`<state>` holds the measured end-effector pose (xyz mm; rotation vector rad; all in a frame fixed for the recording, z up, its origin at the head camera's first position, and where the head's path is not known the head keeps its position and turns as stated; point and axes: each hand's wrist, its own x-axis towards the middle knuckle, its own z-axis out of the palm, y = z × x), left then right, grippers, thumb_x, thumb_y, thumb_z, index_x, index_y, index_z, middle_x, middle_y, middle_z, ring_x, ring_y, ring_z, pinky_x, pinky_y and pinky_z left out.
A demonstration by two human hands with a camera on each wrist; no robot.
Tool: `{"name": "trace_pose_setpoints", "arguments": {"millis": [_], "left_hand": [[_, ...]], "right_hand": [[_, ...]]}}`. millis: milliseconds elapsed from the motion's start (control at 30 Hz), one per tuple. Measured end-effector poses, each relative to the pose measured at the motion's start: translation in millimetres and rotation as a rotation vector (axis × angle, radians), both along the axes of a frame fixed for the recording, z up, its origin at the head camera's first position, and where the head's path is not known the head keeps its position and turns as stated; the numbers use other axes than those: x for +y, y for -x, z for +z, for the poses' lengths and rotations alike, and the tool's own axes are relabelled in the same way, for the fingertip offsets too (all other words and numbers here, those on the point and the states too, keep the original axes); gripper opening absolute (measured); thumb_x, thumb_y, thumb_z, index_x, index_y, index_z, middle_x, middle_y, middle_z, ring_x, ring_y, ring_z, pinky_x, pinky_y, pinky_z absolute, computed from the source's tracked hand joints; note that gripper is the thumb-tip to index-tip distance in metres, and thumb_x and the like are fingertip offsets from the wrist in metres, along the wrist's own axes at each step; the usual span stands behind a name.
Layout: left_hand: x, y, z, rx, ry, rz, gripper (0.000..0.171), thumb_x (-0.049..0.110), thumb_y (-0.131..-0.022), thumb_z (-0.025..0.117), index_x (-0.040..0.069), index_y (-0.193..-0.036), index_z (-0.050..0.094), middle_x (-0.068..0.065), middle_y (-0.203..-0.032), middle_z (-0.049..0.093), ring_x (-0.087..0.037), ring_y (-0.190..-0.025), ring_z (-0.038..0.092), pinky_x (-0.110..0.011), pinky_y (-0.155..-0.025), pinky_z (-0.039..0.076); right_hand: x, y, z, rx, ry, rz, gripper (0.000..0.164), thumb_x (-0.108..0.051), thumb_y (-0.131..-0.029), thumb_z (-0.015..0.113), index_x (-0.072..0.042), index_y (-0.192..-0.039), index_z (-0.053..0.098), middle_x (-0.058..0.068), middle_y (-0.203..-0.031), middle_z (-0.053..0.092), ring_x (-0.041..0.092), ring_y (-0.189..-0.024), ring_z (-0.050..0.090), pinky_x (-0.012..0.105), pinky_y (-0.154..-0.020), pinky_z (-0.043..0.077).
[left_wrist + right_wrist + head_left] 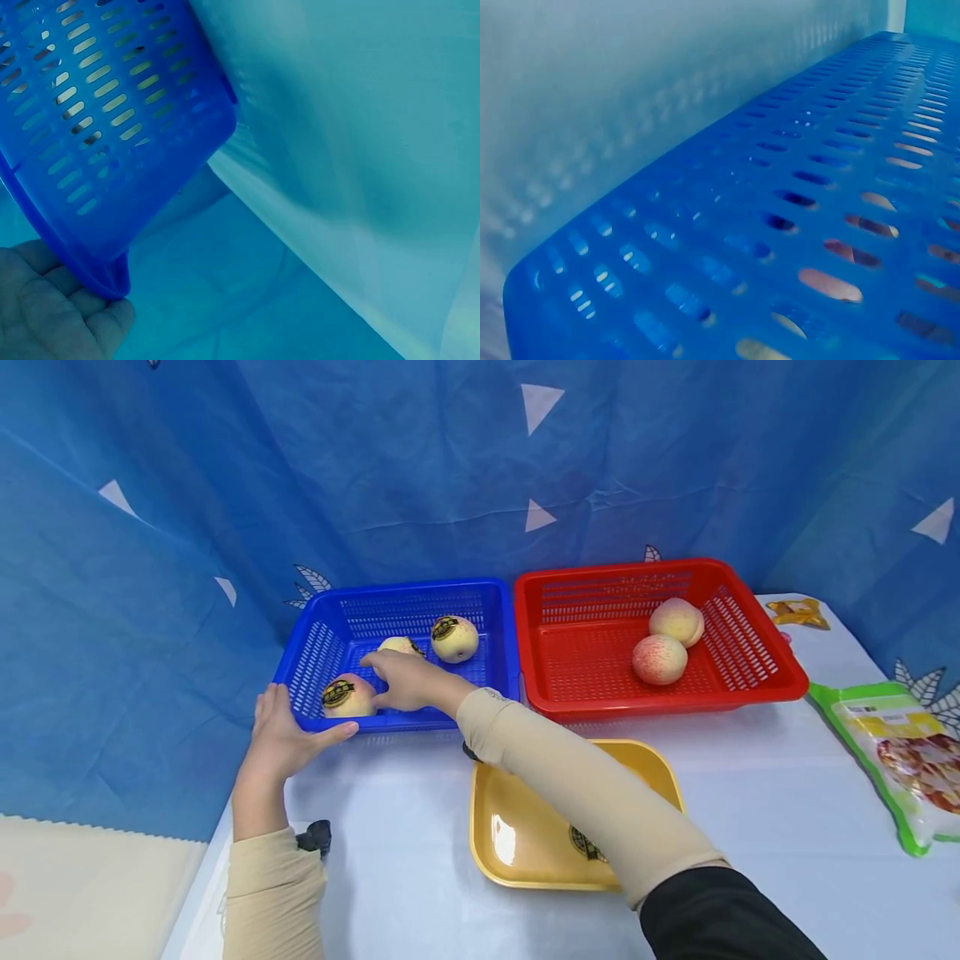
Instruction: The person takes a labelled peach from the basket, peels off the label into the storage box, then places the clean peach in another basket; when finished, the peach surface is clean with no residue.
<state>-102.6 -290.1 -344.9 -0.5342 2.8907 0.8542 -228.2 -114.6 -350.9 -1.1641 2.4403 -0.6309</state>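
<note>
In the head view, a blue basket [408, 587] holds three pale peaches, two with dark labels plainly showing. My right hand [412, 681] reaches in over the front rim, fingers parted, thumb beside the front-left peach [352, 696]. It partly covers the middle peach [400, 646]; the back peach [454, 640] lies apart from it. At the basket's front-left corner, my left hand [277, 735] holds the rim, thumb spread along the front. The left wrist view shows its fingers [109, 326] against the corner lip. Through the slots of the basket wall [682, 225], the right wrist view gives only patches.
To the right stands a red basket [652, 706] with two peaches [660, 660]. A yellow tray [517, 881] sits in front, partly under my right forearm, with a dark label [587, 845] showing. Farther right lie a green-edged food bag [900, 752] and a small golden packet [798, 612].
</note>
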Motion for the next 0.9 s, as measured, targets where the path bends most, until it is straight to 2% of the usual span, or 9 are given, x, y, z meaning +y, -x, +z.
{"name": "trace_pose_setpoints", "arguments": {"millis": [167, 433, 700, 900], "left_hand": [[-0.3, 0.0, -0.2, -0.004, -0.002, -0.004, 0.135, 0.06, -0.077, 0.077, -0.004, -0.155, -0.012, -0.029, -0.162, -0.014, -0.052, -0.148, -0.014, -0.076, -0.112, 0.008], [-1.5, 0.8, -1.0, -0.006, -0.005, -0.016, 0.136, 0.062, -0.076, 0.077, -0.005, -0.155, -0.013, -0.029, -0.162, -0.017, -0.051, -0.148, -0.016, -0.073, -0.115, 0.005], [0.3, -0.2, 0.0, 0.008, -0.01, -0.022, 0.135, 0.06, -0.077, 0.077, -0.005, -0.155, -0.012, -0.03, -0.162, -0.014, -0.051, -0.148, -0.015, -0.073, -0.115, 0.006], [0.3, -1.9, 0.7, 0.015, -0.017, -0.019, 0.134, 0.06, -0.077, 0.077, -0.003, -0.155, -0.013, -0.028, -0.163, -0.015, -0.05, -0.148, -0.016, -0.073, -0.115, 0.007]], "right_hand": [[-6.6, 0.6, -6.3, 0.006, -0.005, 0.018, 0.064, -0.031, -0.097, 0.063, -0.017, -0.153, 0.036, 0.001, -0.158, 0.039, 0.019, -0.148, 0.035, 0.034, -0.122, 0.03], [-11.3, 1.7, -11.3, -0.02, 0.036, 0.042, 0.053, -0.029, -0.096, 0.066, -0.013, -0.144, 0.049, 0.002, -0.146, 0.052, 0.017, -0.139, 0.047, 0.029, -0.116, 0.037], [-15.6, 4.1, -16.0, -0.047, 0.065, 0.057, 0.062, -0.031, -0.095, 0.067, -0.018, -0.15, 0.042, 0.004, -0.147, 0.05, 0.02, -0.137, 0.047, 0.033, -0.113, 0.041], [-19.3, 5.1, -19.1, -0.025, 0.107, 0.05, 0.055, -0.03, -0.092, 0.072, -0.014, -0.138, 0.047, 0.004, -0.143, 0.053, 0.019, -0.134, 0.05, 0.029, -0.114, 0.039]]}}
